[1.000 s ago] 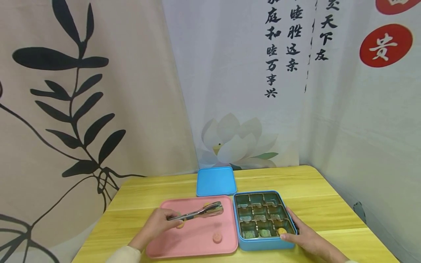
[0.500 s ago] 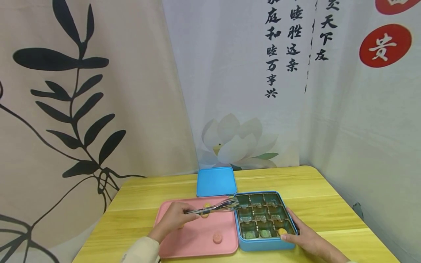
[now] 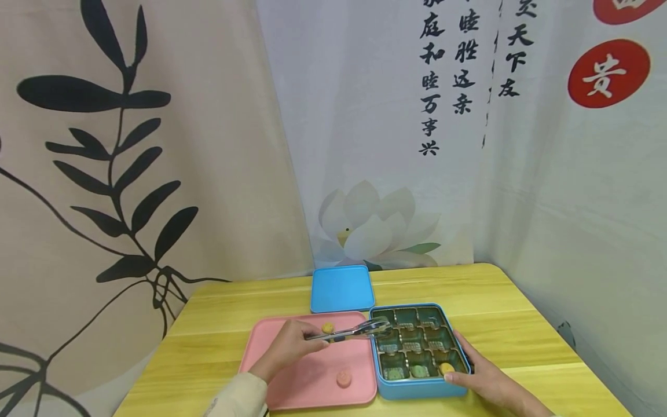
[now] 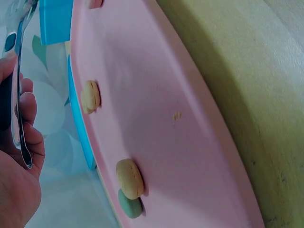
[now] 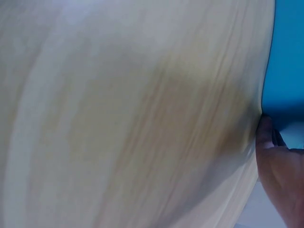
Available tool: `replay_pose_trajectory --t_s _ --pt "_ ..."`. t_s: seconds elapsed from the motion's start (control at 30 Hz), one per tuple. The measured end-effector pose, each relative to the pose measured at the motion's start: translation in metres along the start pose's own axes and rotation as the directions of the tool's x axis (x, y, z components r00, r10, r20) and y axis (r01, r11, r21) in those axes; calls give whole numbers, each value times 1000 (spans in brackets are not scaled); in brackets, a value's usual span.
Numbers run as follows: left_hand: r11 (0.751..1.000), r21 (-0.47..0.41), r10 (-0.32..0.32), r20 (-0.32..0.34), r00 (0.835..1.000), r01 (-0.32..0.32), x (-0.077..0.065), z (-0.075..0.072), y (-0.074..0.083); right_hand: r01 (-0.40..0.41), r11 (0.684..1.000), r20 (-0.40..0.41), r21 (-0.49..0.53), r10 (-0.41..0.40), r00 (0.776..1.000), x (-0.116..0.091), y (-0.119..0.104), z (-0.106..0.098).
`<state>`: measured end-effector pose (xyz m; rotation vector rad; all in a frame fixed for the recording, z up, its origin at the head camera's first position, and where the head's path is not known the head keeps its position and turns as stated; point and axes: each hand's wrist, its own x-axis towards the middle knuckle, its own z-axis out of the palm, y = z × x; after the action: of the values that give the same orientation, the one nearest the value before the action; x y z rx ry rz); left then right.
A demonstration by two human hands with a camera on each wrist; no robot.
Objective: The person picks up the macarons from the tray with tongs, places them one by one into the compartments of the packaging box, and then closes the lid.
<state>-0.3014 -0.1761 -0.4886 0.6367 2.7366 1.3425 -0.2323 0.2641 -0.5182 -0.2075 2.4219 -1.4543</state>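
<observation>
My left hand (image 3: 289, 350) grips metal tongs (image 3: 346, 333) by their handle, and their tips reach over the back-left compartment of the blue box (image 3: 424, 389). Whether the tongs hold anything is too small to tell. On the pink tray (image 3: 307, 394) lie a pink macaron (image 3: 343, 379) and a yellow macaron (image 3: 327, 328). Another yellow macaron (image 4: 129, 178) touches a green macaron (image 4: 130, 205) in the left wrist view. My right hand (image 3: 482, 373) holds the box's front-right corner, thumb at the front rim, fingers along the side.
The box has a divided insert; its front row holds green macarons (image 3: 419, 370) and a yellow one (image 3: 446, 368). A blue lid (image 3: 343, 288) lies behind the tray on the wooden table (image 3: 526, 341). Crumbs (image 4: 177, 116) dot the tray. A printed curtain (image 3: 234, 145) hangs behind.
My left hand has carried the tongs rightward, from above the tray to over the box's back-left compartment. My right hand has kept its place on the box.
</observation>
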Motion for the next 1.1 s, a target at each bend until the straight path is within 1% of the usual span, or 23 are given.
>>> replay_pose_trajectory --t_s 0.2,0.4,0.57,0.7,0.83,0.97,1.1 --pt "1000 13 -9 3 1000 9 -1 2 0 13 1000 0 2 -13 1000 0 -1 0" --pt "999 30 -25 0 1000 25 -1 1 0 13 999 11 36 -13 1000 1 -1 0" --pt "1000 22 -18 0 1000 18 -2 -1 2 6 999 12 33 -6 1000 2 -1 0" --pt "1000 20 -17 2 1000 17 -4 -4 3 5 999 17 39 -6 1000 2 1 0" --pt "999 38 -21 -4 1000 21 -5 -8 2 13 999 27 32 -14 1000 2 4 -1" --pt "999 53 -9 -14 1000 9 -8 -13 0 12 999 42 38 -14 999 3 4 -2" --pt "998 45 -34 -23 999 35 -12 -20 -2 13 999 27 50 -14 1000 1 2 -1"
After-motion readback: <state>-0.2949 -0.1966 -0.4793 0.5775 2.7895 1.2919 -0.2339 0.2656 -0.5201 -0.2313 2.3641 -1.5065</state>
